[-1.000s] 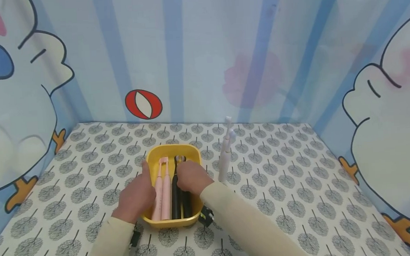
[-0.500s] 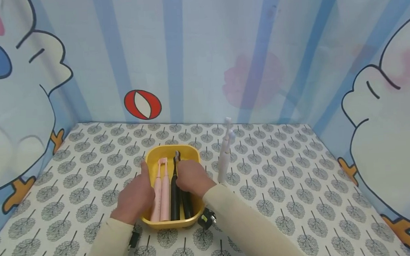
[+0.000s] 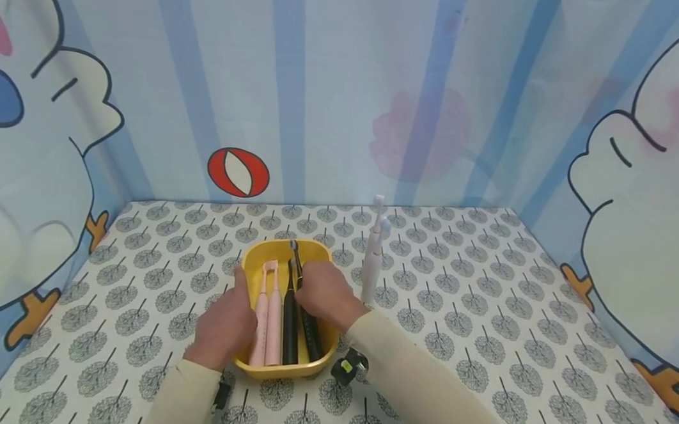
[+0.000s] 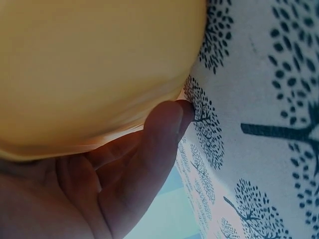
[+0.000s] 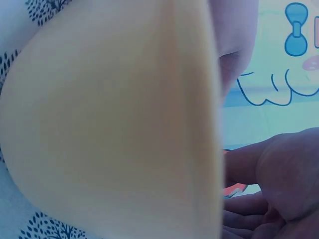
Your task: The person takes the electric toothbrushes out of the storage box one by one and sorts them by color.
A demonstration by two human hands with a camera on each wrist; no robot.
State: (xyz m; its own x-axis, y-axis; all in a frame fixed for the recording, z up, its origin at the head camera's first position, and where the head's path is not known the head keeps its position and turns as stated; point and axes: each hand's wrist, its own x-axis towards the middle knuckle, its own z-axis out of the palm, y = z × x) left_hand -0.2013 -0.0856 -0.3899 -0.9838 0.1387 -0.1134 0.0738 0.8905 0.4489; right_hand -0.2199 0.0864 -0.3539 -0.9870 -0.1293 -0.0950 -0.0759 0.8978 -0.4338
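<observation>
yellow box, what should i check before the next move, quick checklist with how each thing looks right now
1. Yellow box steadied: ok, the left hand is at its left side.
2. Right hand on the right black toothbrush: ok.
3. Grip secure: cannot tell, the back of the hand hides the fingertips.
4. Black toothbrushes parallel: not ok, the right one slants toward the left black toothbrush at the head end.
5. Pink toothbrushes side by side: ok, at the left of the box.
6. All toothbrushes inside: not ok, white toothbrushes are outside, to the right.
</observation>
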